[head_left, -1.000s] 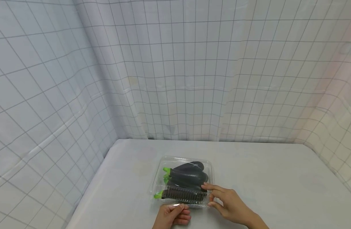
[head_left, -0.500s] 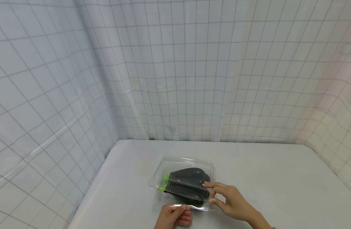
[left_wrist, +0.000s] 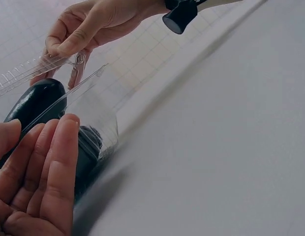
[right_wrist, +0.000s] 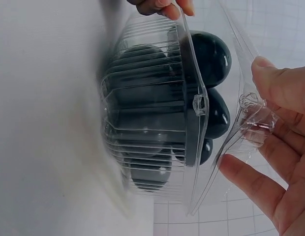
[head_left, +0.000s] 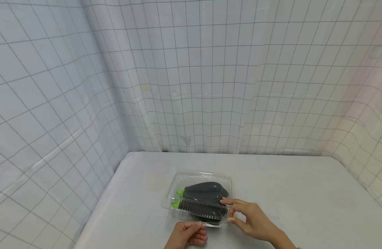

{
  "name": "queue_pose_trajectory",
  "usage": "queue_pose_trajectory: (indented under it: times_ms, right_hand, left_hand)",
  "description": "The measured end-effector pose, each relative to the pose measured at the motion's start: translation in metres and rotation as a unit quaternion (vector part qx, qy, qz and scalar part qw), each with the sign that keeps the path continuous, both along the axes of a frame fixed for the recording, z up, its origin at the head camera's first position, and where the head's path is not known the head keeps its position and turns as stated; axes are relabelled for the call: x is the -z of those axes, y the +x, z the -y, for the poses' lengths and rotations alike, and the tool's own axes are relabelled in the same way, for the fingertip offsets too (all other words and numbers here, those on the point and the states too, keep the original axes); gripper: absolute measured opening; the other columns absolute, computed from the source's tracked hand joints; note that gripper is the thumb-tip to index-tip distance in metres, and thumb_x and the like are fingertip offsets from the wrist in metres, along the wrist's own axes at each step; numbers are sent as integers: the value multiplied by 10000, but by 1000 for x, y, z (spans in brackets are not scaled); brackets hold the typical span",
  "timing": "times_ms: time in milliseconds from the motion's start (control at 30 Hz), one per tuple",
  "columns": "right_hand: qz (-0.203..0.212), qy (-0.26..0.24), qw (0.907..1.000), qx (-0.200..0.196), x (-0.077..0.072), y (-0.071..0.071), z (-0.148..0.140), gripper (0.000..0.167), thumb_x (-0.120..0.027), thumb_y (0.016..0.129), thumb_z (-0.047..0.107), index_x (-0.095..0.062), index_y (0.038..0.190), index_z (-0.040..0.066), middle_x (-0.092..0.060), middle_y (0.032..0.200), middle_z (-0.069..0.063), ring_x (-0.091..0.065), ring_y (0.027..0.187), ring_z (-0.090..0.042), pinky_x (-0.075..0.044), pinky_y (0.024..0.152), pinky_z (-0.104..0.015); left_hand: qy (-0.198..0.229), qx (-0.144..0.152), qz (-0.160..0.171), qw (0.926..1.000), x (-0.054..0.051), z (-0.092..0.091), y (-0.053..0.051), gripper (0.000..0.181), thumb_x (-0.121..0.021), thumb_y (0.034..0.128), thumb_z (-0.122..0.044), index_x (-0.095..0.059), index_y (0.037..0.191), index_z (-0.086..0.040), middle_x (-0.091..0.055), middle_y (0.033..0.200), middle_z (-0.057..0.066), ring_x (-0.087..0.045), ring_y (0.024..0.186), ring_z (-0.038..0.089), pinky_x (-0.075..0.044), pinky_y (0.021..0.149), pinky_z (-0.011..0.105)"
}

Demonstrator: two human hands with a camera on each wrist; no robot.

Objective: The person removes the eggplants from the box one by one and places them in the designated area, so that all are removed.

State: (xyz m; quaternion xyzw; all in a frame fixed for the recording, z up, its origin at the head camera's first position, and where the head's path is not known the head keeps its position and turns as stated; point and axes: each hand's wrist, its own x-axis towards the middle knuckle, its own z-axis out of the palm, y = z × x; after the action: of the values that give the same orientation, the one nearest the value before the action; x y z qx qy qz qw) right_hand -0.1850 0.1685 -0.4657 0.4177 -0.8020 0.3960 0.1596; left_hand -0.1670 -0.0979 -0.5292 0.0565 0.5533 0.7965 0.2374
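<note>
A clear plastic clamshell box [right_wrist: 142, 113] holds several dark eggplants [head_left: 206, 192] with green stem ends. Its ribbed lid [right_wrist: 248, 101] is tilted over them, with a gap between lid and base at the front right corner. My right hand [head_left: 250, 219] pinches the lid's corner tab between thumb and fingers, one finger extended along its edge in the right wrist view [right_wrist: 285, 142]. At the front, my left hand [head_left: 189, 233] pinches the base's rim between thumb and forefinger, its other fingers loosely bent.
The box stands on a white-covered table [head_left: 281, 183]. White curtains with a grid pattern [head_left: 197, 86] rise behind the table and along its left and right sides.
The lid's front edge rose and then dipped slightly, ending a little higher than a second ago. The eggplants look differently placed through the plastic. Both hands stay nearly in place.
</note>
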Motion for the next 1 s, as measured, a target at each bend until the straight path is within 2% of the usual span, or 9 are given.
queue_pose_trajectory:
  times_ms: [133, 233, 367, 500, 700, 867, 1000]
  right_hand:
    - [15, 34, 10000, -20, 0, 0, 0, 315, -752, 805, 49, -543, 857, 279, -608, 1238, -34, -587, 1111, -201, -512, 764, -260]
    - [-102, 40, 9999, -109, 0, 0, -1, 302, -747, 804, 39, -547, 863, 258, -602, 1244, -53, -589, 1107, -217, -502, 759, -238]
    - [-198, 62, 9997, -153, 1, -1, -1, 293, -746, 803, 39, -550, 869, 246, -597, 1253, -58, -584, 1115, -217, -480, 781, -201]
    - [-124, 166, 9997, -85, 0, 0, -2, 298, -750, 809, 57, -549, 869, 269, -592, 1266, -27, -563, 1148, -188, -481, 823, -208]
    - [-189, 195, 9995, -158, -2, -2, -4, 315, -736, 809, 24, -535, 896, 250, -577, 1282, -48, -530, 1190, -224, -471, 907, -297]
    - [-441, 88, 9986, -279, 0, -6, -3, 356, -738, 787, -21, -524, 921, 230, -570, 1287, -75, -518, 1201, -259, -432, 942, -247]
    - [-497, 64, 9983, -291, 1, -7, -3, 365, -735, 784, -31, -516, 930, 221, -565, 1291, -88, -503, 1214, -275, -408, 964, -234]
  left_hand:
    - [9, 261, 120, 9996, 1, 6, -2, 385, -585, 956, -238, -652, 1039, 132, -696, 857, 127, -683, 751, 159, -553, 705, 302]
    - [44, 630, 258, 9977, -2, 15, -4, 440, -548, 974, -302, -641, 1088, 113, -698, 884, 95, -680, 775, 148, -548, 715, 278]
    - [331, 1150, 514, 9915, -9, 30, -6, 543, -483, 991, -390, -607, 1150, 114, -697, 924, 70, -679, 821, 142, -538, 744, 261]
    - [454, 1462, 675, 9859, -16, 45, -10, 557, -429, 1001, -433, -646, 1106, 69, -699, 920, 76, -682, 815, 144, -539, 740, 261]
    - [271, 1842, 774, 9795, -21, 68, -16, 502, -397, 1014, -415, -696, 1036, -13, -701, 906, 55, -678, 792, 117, -540, 723, 249]
    - [113, 1822, 617, 9813, -22, 88, -22, 501, -351, 1034, -383, -692, 1020, -16, -699, 892, 51, -675, 760, 112, -544, 705, 255]
    - [-235, 1377, 450, 9892, -23, 96, -26, 474, -407, 1012, -412, -693, 957, -38, -689, 837, 28, -658, 682, 88, -545, 637, 244]
